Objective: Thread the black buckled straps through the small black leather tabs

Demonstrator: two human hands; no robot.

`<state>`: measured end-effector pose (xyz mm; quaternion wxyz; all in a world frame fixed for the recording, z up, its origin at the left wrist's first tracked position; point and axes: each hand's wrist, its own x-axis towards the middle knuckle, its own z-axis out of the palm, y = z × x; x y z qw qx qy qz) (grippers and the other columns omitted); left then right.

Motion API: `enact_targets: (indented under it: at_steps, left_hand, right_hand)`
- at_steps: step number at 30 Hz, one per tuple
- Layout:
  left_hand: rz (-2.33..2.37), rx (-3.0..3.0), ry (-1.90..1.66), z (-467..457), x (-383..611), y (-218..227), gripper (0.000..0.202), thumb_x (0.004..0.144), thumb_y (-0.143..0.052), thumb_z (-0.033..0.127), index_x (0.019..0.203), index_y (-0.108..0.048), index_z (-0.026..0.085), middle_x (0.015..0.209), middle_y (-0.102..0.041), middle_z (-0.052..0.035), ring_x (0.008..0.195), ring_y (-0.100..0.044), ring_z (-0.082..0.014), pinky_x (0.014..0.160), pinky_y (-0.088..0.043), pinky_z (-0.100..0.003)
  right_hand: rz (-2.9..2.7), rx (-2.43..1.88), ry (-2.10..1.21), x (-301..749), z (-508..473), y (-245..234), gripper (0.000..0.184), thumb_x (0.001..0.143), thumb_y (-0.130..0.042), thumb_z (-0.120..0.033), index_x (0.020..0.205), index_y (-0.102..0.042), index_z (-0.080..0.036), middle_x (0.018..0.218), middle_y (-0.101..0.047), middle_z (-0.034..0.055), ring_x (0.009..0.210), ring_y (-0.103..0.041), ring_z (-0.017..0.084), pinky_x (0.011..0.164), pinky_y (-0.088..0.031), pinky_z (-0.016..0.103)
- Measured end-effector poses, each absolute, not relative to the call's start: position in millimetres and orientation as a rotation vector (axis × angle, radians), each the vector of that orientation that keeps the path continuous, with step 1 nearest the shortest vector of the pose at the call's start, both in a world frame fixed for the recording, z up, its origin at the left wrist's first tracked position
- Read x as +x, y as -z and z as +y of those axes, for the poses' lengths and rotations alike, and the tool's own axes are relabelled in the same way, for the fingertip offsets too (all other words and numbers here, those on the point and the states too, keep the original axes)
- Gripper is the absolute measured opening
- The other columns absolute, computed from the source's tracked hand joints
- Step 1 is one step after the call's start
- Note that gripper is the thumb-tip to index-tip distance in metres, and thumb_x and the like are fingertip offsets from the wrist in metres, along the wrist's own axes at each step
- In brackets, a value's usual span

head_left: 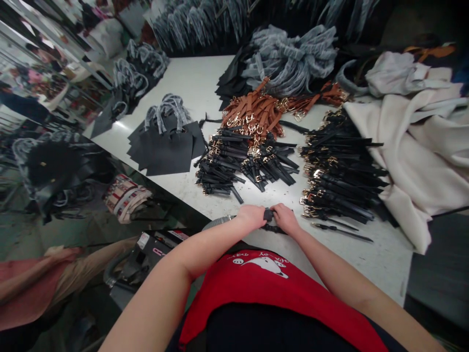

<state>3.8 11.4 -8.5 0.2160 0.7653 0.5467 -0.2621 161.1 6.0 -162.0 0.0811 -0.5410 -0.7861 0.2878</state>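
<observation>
My left hand (pixel 251 216) and my right hand (pixel 285 218) meet at the near edge of the white table (pixel 190 83), both closed on a short black strap (pixel 268 214) held between them. Just beyond my hands lie heaps of black buckled straps (pixel 242 164), and a bigger heap of black straps (pixel 339 171) is on the right. Brown straps with gold buckles (pixel 252 113) are piled behind them.
Flat black panels with grey handles (pixel 166 142) lie at the left of the table. Grey handle bundles (pixel 289 58) and cream cloth (pixel 417 142) fill the back and right. A machine (pixel 146 256) stands below left, beside another person's arm in a pink sleeve (pixel 40 283).
</observation>
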Motion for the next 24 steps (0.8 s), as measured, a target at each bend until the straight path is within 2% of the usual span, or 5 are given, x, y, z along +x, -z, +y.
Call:
enact_targets:
  at_steps: [7,24]
  left_hand:
    - [1.566,2.119,0.765,7,1,8,0.038,0.076,-0.047,0.047,0.100,-0.056,0.018,0.090,-0.067,-0.0098,0.086,-0.062,-0.0261,0.070,-0.050,-0.036]
    - [1.587,2.079,0.781,23,11,12,0.040,0.075,-0.047,0.048,0.099,-0.056,0.018,0.095,-0.066,-0.0092,0.089,-0.062,-0.0231,0.074,-0.049,-0.032]
  right_hand:
    - [-2.330,-1.649,-0.856,160,6,160,0.023,0.080,-0.042,-0.015,0.099,-0.056,-0.018,0.096,-0.055,0.0067,0.092,-0.049,0.016,0.081,-0.033,0.025]
    - [-2.335,-1.650,-0.841,163,9,161,0.023,0.080,-0.041,-0.017,0.098,-0.056,-0.018,0.094,-0.055,0.0055,0.091,-0.050,0.016,0.079,-0.033,0.024]
